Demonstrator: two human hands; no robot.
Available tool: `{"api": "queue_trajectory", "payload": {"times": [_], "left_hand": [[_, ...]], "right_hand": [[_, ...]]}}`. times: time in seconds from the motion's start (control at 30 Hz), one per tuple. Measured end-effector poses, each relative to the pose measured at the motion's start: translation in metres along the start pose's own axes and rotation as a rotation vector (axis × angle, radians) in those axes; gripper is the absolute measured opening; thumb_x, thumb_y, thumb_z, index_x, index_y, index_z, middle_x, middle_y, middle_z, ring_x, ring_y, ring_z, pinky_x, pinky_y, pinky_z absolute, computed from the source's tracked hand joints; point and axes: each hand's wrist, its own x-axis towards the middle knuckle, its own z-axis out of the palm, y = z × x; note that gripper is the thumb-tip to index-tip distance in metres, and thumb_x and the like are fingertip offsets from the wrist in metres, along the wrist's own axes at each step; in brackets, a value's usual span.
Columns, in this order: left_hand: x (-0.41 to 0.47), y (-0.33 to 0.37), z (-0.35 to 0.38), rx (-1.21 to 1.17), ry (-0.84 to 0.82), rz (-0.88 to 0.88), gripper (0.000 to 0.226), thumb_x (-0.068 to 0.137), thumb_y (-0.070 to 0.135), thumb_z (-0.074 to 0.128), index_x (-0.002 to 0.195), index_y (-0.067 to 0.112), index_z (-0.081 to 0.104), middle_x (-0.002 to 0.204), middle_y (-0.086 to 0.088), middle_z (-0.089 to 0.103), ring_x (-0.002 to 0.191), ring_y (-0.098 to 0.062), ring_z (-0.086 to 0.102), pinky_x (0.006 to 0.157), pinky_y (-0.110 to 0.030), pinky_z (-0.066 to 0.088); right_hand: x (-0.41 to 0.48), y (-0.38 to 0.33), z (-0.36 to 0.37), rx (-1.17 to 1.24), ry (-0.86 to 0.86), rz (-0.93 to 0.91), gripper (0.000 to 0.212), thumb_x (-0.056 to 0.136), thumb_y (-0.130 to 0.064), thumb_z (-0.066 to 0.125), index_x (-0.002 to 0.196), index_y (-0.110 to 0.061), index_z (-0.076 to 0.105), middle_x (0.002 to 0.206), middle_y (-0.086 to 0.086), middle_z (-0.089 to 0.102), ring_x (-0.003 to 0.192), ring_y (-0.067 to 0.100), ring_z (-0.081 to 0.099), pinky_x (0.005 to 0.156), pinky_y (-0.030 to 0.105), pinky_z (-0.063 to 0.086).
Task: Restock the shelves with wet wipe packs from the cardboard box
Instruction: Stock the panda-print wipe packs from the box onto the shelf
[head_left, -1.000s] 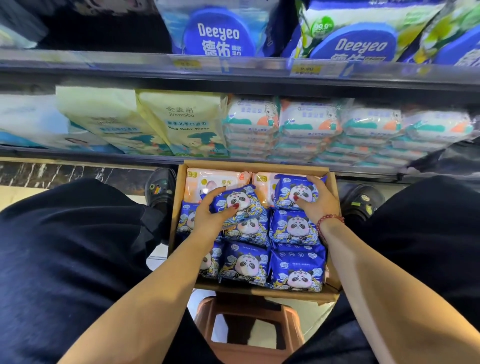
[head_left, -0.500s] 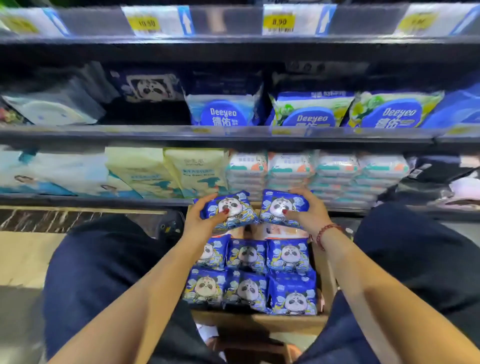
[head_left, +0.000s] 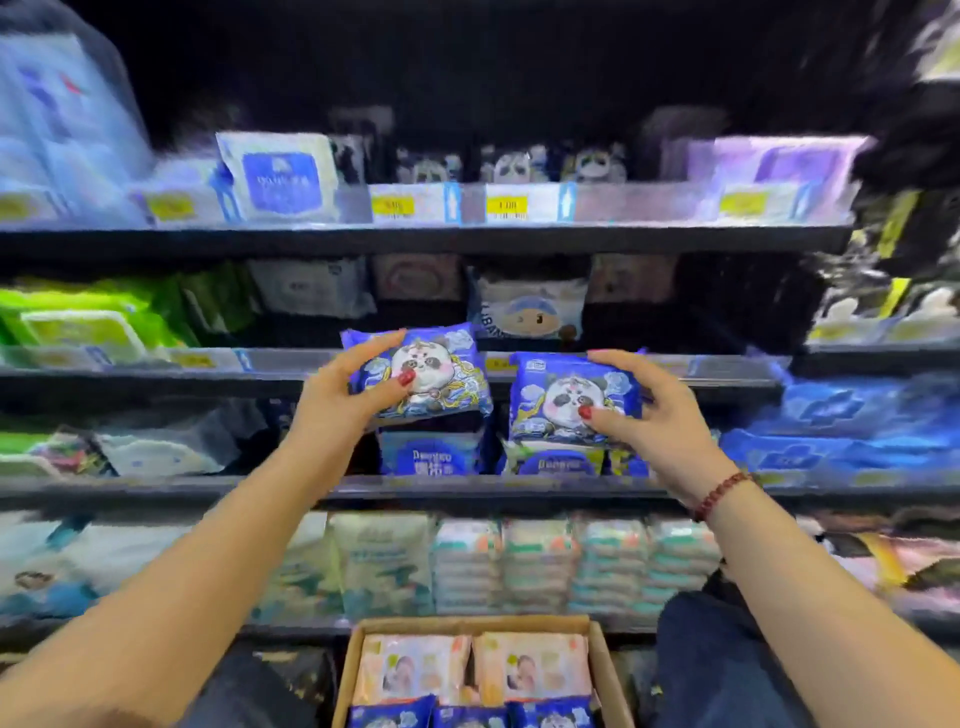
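Both hands have climbed since half a second ago. Then they hung just above the cardboard box (head_left: 344, 675). Now they are up in front of the middle shelf rail (head_left: 737, 370), and the box has dropped to 6 o'clock at the bottom edge of view.

The left hand (head_left: 337, 402) grips the left panda wipe pack (head_left: 436, 364), fingers curled over its top edge and the red-nailed thumb pressed on the panda's face. The right hand (head_left: 657, 415) grips the right panda wipe pack (head_left: 561, 397) the same way, fingers over the top right corner and thumb on the front. A red bead bracelet (head_left: 722, 493) circles that wrist. The two packs face the camera with a narrow gap between them. The left one sits at 9 o'clock of the other, a little higher and tilted.

Inside the box, two peach baby-picture packs (head_left: 415, 667) lie side by side at the far end. A row of blue panda packs (head_left: 470, 718) lies nearer, cut by the frame.

At 12 o'clock, on the upper shelf, blurred panda-faced packs (head_left: 511, 166) stand behind yellow price labels (head_left: 506, 206). Blue Deeyeo packs (head_left: 431, 457) stand just at 6 o'clock of the held pair. Green packs (head_left: 78, 322) fill the shelf at 9 o'clock. Stacks of pale wipes (head_left: 540, 561) sit between the forearms, above the box.
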Motion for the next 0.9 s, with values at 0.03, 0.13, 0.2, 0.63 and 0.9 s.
{"api": "queue_trajectory", "payload": {"times": [0.03,0.13,0.2,0.63,0.9], "left_hand": [[0.006,0.017,0.002,0.011,-0.016,0.048,0.041,0.08,0.001,0.07,0.106,0.032,0.071,0.117,-0.005,0.069,0.104,-0.019,0.067,0.084,-0.03,0.055],[0.019,0.065,0.003,0.045,-0.046,0.185,0.04,0.076,0.008,0.073,0.1,0.04,0.074,0.118,0.0,0.069,0.102,-0.013,0.068,0.078,-0.019,0.054],[0.026,0.091,0.0,0.042,-0.064,0.236,0.038,0.071,0.014,0.074,0.098,0.042,0.074,0.118,0.001,0.069,0.104,-0.015,0.068,0.08,-0.021,0.055],[0.107,0.146,-0.002,0.142,-0.001,0.352,0.035,0.08,0.011,0.073,0.106,0.035,0.07,0.115,0.006,0.068,0.1,-0.009,0.068,0.081,-0.025,0.057],[0.166,0.136,0.018,0.164,0.009,0.364,0.034,0.082,0.013,0.073,0.102,0.041,0.069,0.108,0.015,0.066,0.092,0.001,0.068,0.074,-0.023,0.058]], "right_hand": [[0.008,-0.014,-0.003,0.006,0.0,-0.026,0.049,0.074,0.004,0.074,0.113,-0.024,0.064,0.112,0.0,0.065,0.091,0.011,0.065,0.077,0.023,0.055],[0.029,-0.056,-0.011,0.041,0.011,-0.103,0.05,0.074,0.006,0.073,0.111,-0.026,0.063,0.105,0.001,0.066,0.084,0.008,0.065,0.074,0.021,0.055],[0.045,-0.079,-0.015,0.04,0.016,-0.161,0.051,0.074,0.005,0.074,0.112,-0.027,0.063,0.108,0.001,0.066,0.086,0.007,0.067,0.073,0.02,0.055],[0.148,-0.148,-0.017,-0.028,0.08,-0.25,0.054,0.071,0.003,0.078,0.116,-0.023,0.064,0.113,0.006,0.067,0.097,0.018,0.067,0.077,0.025,0.058],[0.225,-0.138,-0.043,-0.233,0.161,-0.169,0.054,0.068,-0.002,0.08,0.113,-0.028,0.065,0.113,0.007,0.064,0.095,0.02,0.065,0.088,0.035,0.055]]}}
